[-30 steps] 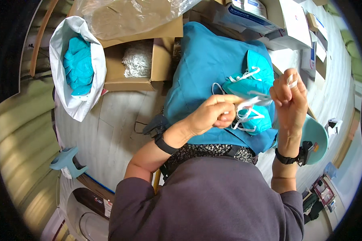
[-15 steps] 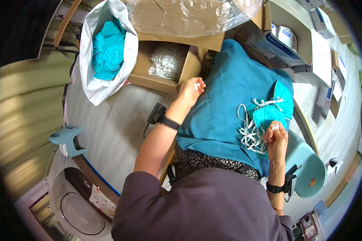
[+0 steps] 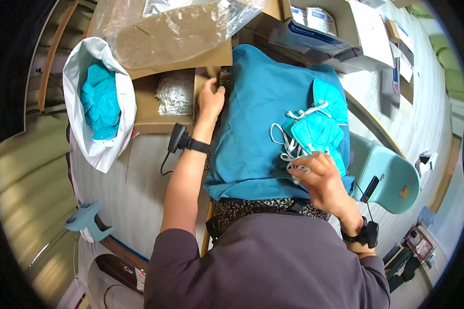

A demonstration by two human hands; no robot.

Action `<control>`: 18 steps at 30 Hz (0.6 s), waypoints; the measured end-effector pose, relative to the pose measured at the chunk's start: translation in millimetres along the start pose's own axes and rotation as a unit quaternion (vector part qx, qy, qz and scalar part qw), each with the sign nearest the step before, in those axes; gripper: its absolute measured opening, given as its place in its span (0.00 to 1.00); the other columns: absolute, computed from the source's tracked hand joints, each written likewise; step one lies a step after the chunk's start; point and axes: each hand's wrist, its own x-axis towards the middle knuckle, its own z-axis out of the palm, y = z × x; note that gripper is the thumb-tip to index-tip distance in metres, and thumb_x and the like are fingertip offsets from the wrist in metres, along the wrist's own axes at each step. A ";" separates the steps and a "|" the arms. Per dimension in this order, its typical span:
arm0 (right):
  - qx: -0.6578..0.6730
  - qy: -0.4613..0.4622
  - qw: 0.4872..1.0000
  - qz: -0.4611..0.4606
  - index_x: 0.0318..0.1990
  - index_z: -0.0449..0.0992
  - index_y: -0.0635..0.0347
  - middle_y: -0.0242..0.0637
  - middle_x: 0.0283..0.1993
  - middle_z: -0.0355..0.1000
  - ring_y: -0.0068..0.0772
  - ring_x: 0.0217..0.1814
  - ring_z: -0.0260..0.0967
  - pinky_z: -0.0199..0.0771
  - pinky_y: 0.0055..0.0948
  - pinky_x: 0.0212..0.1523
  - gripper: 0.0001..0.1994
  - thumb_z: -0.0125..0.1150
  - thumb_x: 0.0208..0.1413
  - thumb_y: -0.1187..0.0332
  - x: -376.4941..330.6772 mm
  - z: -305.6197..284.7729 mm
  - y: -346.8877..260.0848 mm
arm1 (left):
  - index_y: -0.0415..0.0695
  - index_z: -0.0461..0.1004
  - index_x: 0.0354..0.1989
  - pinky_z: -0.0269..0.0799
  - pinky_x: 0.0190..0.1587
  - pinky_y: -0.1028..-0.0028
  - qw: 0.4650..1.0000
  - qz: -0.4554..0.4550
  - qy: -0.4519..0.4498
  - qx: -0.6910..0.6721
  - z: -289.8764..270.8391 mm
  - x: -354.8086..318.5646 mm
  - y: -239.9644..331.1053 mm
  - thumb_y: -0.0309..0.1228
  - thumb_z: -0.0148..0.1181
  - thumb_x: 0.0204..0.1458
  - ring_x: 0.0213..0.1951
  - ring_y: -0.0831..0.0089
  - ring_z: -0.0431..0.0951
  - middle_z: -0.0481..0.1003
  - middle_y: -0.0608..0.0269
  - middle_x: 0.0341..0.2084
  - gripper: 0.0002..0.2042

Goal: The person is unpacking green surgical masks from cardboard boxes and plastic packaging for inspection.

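Note:
My left hand [image 3: 210, 100] is beside the right wall of a cardboard box [image 3: 160, 125], thumb and fingers apart, with nothing visible in it. Inside that box lies a heap of white elastic straps [image 3: 174, 93]. Over the blue cloth [image 3: 255, 118] on my lap, my right hand [image 3: 322, 180] is bent down with its fingers closed on white mask straps [image 3: 292, 153]; the fingertips are partly hidden. Just beyond this hand lie turquoise face masks [image 3: 317, 131], some overlapping, with white straps trailing from them to the left.
A white sack [image 3: 123, 105] of turquoise masks stands left of the box. Clear plastic sheeting [image 3: 185, 31] covers the flap above it. At the far right are open cartons [image 3: 366, 38] with white packs. A pale teal plastic stool [image 3: 392, 180] stands by my right arm.
My left hand has gone from pinching a small white piece to open beside the box. My right hand has moved onto the straps. The view has shifted, too.

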 end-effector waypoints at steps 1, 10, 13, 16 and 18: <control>-0.064 0.001 0.998 -0.015 0.45 0.78 0.61 0.38 0.51 0.74 0.44 0.53 0.70 0.64 0.45 0.60 0.21 0.61 0.37 0.79 -0.9 2.3 -3.7 | 0.39 0.74 0.50 0.63 0.61 0.61 0.980 0.143 0.114 0.076 1.5 -11.7 14.7 0.25 0.61 0.49 0.58 0.52 0.69 0.72 0.47 0.54 0.17; -0.134 0.301 0.930 0.164 0.38 0.77 0.61 0.42 0.39 0.76 0.47 0.41 0.71 0.69 0.39 0.44 0.09 0.56 0.49 0.80 -19.6 -10.5 61.8 | 0.41 0.78 0.32 0.70 0.28 0.74 0.964 0.244 -0.086 0.061 41.6 -132.5 125.2 0.34 0.70 0.47 0.24 0.77 0.74 0.78 0.63 0.25 0.10; -0.082 0.337 0.897 0.273 0.39 0.77 0.62 0.40 0.35 0.76 0.38 0.35 0.72 0.70 0.35 0.38 0.08 0.66 0.52 0.72 -13.8 -12.3 80.2 | 0.41 0.75 0.39 0.71 0.26 0.72 0.964 0.223 -0.100 0.107 56.2 -153.0 124.0 0.34 0.71 0.47 0.23 0.76 0.74 0.77 0.63 0.24 0.15; 0.035 0.302 0.896 0.324 0.40 0.77 0.64 0.37 0.30 0.75 0.27 0.29 0.70 0.70 0.29 0.33 0.13 0.71 0.48 0.71 -23.3 -4.5 95.9 | 0.39 0.73 0.43 0.71 0.26 0.75 0.972 0.172 -0.141 0.070 66.9 -161.4 118.7 0.30 0.71 0.46 0.23 0.79 0.73 0.77 0.64 0.23 0.18; 0.101 0.297 0.893 0.322 0.40 0.76 0.65 0.35 0.28 0.73 0.22 0.27 0.67 0.68 0.26 0.30 0.15 0.73 0.46 0.71 -28.9 -2.1 93.8 | 0.39 0.72 0.45 0.70 0.27 0.79 0.976 0.148 -0.162 -0.003 66.8 -163.8 116.7 0.26 0.69 0.48 0.26 0.84 0.73 0.76 0.67 0.24 0.17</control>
